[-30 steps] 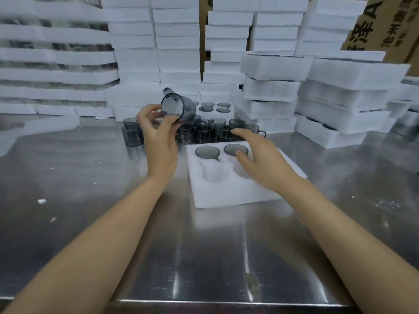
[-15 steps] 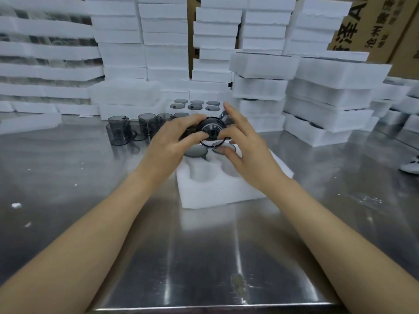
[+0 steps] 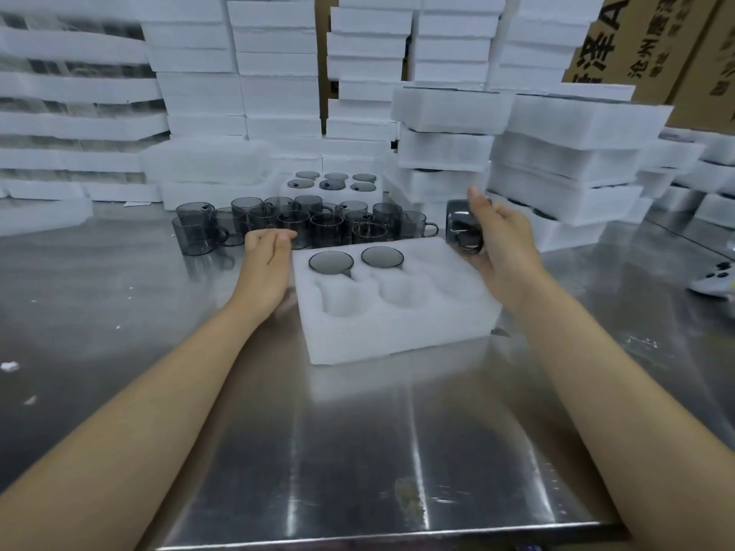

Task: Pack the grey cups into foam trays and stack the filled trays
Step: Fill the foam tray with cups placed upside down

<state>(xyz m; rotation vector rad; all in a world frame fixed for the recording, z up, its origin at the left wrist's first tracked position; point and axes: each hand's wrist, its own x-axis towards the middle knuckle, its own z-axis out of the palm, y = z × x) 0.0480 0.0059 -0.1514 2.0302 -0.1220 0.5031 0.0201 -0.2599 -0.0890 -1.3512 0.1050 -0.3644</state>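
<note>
A white foam tray lies on the steel table in front of me. Two grey cups sit in its far-left and far-middle pockets; the other pockets are bare. My right hand holds a grey cup just beyond the tray's far-right corner, the cup tilted on its side. My left hand is beside the tray's left edge, fingers loosely curled and holding nothing. Several loose grey cups stand in a cluster behind the tray.
A filled foam tray sits behind the loose cups. Tall stacks of white foam trays line the back and right. Cardboard boxes stand at the top right. The table's front edge is near me. A white object lies far right.
The cup passed from my left hand to my right, which carried it to the tray's far-right corner. My left hand let go and dropped beside the tray's left edge.
</note>
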